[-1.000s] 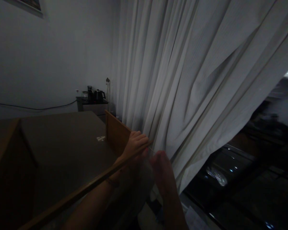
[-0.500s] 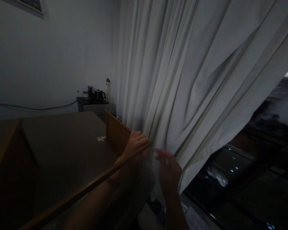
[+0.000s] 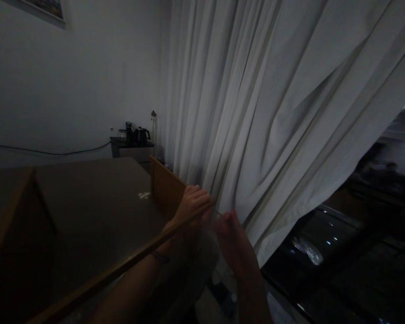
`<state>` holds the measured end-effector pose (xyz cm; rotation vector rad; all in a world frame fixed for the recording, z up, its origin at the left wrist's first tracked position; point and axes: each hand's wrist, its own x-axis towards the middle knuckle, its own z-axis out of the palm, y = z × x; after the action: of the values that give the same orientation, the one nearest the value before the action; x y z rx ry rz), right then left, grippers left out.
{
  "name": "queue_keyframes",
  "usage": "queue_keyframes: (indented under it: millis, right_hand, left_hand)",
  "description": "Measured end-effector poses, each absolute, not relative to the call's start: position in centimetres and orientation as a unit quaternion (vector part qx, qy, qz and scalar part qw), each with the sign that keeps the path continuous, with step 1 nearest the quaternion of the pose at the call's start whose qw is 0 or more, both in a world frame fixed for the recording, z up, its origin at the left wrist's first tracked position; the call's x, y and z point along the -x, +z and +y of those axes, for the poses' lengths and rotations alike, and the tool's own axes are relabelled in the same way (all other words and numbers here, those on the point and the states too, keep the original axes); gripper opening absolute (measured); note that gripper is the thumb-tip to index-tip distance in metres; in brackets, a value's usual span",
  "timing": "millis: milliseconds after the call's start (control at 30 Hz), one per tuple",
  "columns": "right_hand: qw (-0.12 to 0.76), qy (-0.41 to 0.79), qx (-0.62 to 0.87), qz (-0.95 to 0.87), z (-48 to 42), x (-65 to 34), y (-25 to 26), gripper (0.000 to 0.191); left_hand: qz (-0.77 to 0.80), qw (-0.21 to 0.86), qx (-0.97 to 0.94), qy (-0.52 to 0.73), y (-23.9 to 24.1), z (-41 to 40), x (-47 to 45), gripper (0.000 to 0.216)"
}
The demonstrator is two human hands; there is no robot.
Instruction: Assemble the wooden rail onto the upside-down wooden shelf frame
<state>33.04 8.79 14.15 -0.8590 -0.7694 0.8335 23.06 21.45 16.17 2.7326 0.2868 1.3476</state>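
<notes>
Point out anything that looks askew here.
The curtain does not hang straight: its folds slant down-left and bunch at the corner of the board that the left hand grips, beside the right hand.

The right hand bunches up again. The fingers that were fanned out half a second ago are drawn together now, fingertips pulled in just beside the left hand at the end of the wooden rail. Above, the curtain folds ripple slightly.
</notes>
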Motion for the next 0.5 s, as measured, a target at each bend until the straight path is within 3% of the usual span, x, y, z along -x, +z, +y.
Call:
queue_keyframes:
  millis: [133,300,500]
  right_hand:
    - [0.758,0.345,0.410,-0.372,8.9,-32.8,14.1,0.036]
    - [0.739,0.309,0.442,-0.404,8.5,-32.9,14.1,0.022]
    - [0.736,0.246,0.493,-0.393,7.2,-32.6,14.4,0.028]
  left_hand:
    - [0.096,0.044,-0.894,0.436,16.3,21.3,-23.0,0.019]
    - [0.095,0.042,-0.895,0.434,16.3,21.3,-23.0,0.022]
    - [0.096,0.027,-0.892,0.440,16.2,21.4,-23.1,0.015]
